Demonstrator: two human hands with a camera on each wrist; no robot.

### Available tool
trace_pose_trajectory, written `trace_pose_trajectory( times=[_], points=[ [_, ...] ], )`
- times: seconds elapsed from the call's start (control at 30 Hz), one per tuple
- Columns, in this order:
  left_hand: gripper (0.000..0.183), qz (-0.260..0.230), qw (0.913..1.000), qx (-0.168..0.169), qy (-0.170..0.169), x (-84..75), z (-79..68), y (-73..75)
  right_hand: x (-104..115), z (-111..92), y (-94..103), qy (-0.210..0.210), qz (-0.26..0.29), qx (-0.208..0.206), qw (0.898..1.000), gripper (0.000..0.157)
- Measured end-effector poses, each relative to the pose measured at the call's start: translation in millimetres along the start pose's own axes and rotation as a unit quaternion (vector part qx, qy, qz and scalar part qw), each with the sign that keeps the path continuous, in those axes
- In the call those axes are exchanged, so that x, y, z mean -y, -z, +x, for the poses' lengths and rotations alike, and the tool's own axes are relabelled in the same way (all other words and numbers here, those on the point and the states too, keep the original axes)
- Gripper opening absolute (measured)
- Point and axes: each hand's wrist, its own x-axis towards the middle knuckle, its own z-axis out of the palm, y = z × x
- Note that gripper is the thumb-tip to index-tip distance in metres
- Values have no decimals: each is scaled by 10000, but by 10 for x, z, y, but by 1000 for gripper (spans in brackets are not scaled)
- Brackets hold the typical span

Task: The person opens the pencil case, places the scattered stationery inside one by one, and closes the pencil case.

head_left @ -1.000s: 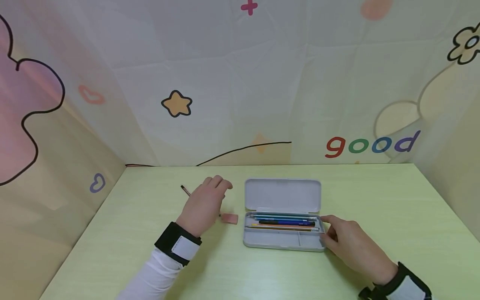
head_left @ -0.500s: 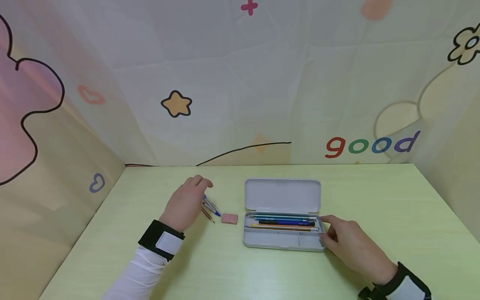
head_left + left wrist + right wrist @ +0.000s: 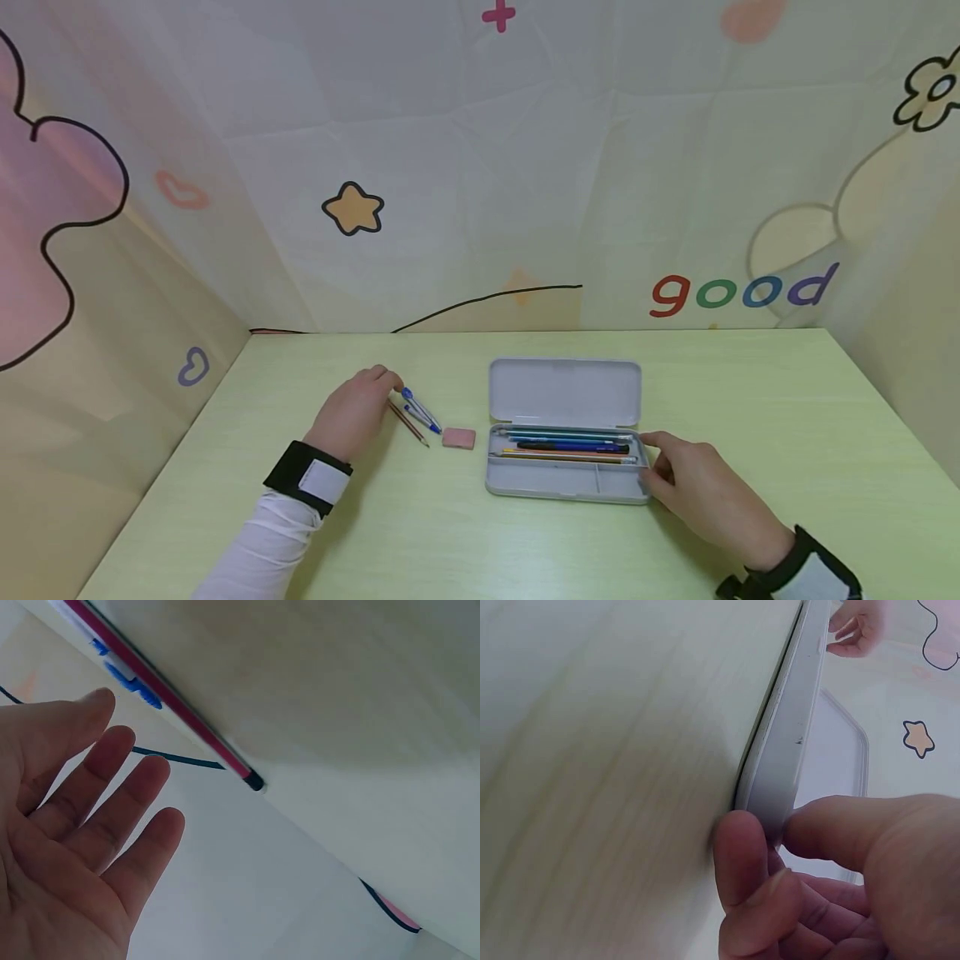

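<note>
My left hand [image 3: 354, 415] is over the left part of the table, its fingers loosely bent and, in the left wrist view, holding nothing. Beside its fingertips lies a dark red pencil [image 3: 408, 423] with a black end; the hand hides its far end in the head view. Blue-and-white pens [image 3: 422, 410] lie next to the pencil, close to a pink eraser [image 3: 458, 437]. With thumb and fingers, my right hand [image 3: 701, 485] grips the right edge of an open pencil case [image 3: 543, 482]. Several pens and pencils [image 3: 573, 445] lie in the case's back compartment.
The case's lid [image 3: 565, 390] stands raised behind its base. A printed cloth backdrop [image 3: 465, 167] rises at the table's [image 3: 450, 542] back edge and along both sides.
My left hand has moved left and nearer, off the pens and most of the pencil, which now show. The right hand and the pencil case have stayed in place.
</note>
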Motion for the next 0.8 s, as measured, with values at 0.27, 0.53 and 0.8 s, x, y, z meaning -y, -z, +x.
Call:
trace_pose_trajectory(
  times=[0.27, 0.53, 0.8],
  points=[
    [13, 87, 9996, 235, -148, 61, -48, -67, -2, 5, -9, -25, -25, 1, 10000, 51],
    [10, -40, 9989, 346, -306, 60, -64, -47, -3, -5, -1, 56, -37, -54, 10000, 49],
    [11, -106, 9987, 347, -347, 36, -77, -18, -14, -6, -9, 67, -43, -74, 9999, 48]
  ],
)
